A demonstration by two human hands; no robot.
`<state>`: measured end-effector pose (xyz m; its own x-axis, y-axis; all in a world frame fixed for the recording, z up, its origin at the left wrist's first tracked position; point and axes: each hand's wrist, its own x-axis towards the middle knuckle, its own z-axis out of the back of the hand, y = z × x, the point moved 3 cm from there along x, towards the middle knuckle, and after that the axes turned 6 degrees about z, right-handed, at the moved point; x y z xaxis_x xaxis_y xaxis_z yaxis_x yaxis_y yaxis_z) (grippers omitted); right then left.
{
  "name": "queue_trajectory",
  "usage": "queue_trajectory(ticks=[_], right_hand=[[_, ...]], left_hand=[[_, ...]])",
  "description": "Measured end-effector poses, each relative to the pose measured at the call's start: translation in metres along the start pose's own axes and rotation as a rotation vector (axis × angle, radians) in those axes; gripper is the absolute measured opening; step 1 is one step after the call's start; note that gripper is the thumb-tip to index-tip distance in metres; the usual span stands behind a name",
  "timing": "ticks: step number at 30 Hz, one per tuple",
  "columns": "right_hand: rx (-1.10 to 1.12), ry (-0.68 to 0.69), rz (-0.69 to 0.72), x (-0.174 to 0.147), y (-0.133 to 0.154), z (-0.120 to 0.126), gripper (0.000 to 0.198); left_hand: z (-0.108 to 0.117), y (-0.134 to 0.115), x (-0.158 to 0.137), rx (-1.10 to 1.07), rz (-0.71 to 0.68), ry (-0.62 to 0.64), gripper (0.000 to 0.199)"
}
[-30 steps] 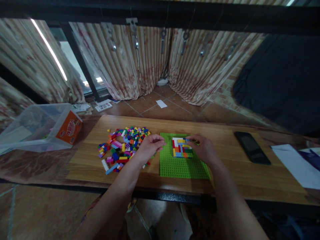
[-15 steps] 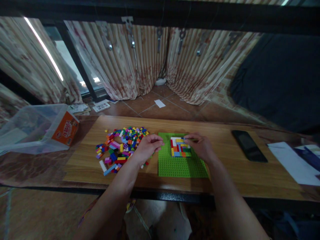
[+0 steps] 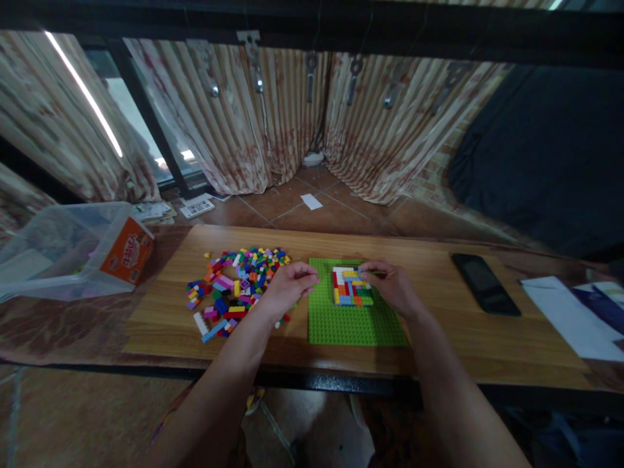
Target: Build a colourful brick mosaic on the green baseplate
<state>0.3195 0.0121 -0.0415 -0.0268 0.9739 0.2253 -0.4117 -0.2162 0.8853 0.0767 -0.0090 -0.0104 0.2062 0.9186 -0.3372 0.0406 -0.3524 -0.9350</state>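
Note:
A green baseplate (image 3: 336, 326) lies on the wooden board, bearing a flat block of coloured toy bricks (image 3: 347, 288) in white, red, yellow, blue, orange and green. At the block's upper right corner is my right hand (image 3: 394, 284), thumb and forefinger closed together; whatever they grip there is too small to make out. My left hand (image 3: 287, 289) hovers by the plate's left edge, fingertips pinched, and I cannot see what is between them. Left of it, partly behind my wrist, spreads a pile of loose toy bricks (image 3: 236, 284) in many colours and sizes.
A clear plastic bin (image 3: 73, 244) with an orange label stands at the far left. On the right lie a black phone (image 3: 486, 285) and white papers (image 3: 568, 318). The wooden board (image 3: 160, 312) ends at a dark front edge. Curtains (image 3: 273, 130) hang beyond.
Both hands stay almost where they were, still pinched. The brick block and the pile look the same; only the camera view has shifted very slightly.

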Motion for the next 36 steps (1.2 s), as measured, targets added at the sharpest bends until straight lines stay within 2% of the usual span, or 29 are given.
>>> queue_trajectory(ticks=[4, 10, 15, 22, 26, 33, 36], right_hand=[[0.02, -0.001, -0.026, 0.001, 0.001, 0.0, 0.028], [0.196, 0.047, -0.17, 0.001, -0.001, -0.002, 0.037], [0.337, -0.039, -0.239, 0.0, -0.005, 0.0, 0.043], [0.113, -0.101, -0.173, 0.002, -0.008, -0.008, 0.038], [0.087, -0.118, -0.172, 0.003, -0.008, -0.01, 0.033], [0.028, -0.086, -0.148, 0.006, -0.008, -0.009, 0.028], [0.001, -0.055, -0.132, 0.007, -0.005, -0.01, 0.026]], left_hand=[[0.0, -0.001, 0.0, 0.003, -0.004, -0.005, 0.018], [-0.001, -0.001, 0.0, 0.03, 0.01, -0.001, 0.017], [0.0, -0.001, 0.0, 0.006, -0.012, -0.003, 0.017], [0.005, 0.001, 0.002, -0.013, -0.02, -0.007, 0.019], [0.011, -0.002, 0.001, -0.015, -0.025, -0.035, 0.02], [0.02, -0.01, -0.003, -0.084, -0.022, -0.091, 0.02], [0.029, -0.016, -0.005, -0.084, -0.062, -0.134, 0.023]])
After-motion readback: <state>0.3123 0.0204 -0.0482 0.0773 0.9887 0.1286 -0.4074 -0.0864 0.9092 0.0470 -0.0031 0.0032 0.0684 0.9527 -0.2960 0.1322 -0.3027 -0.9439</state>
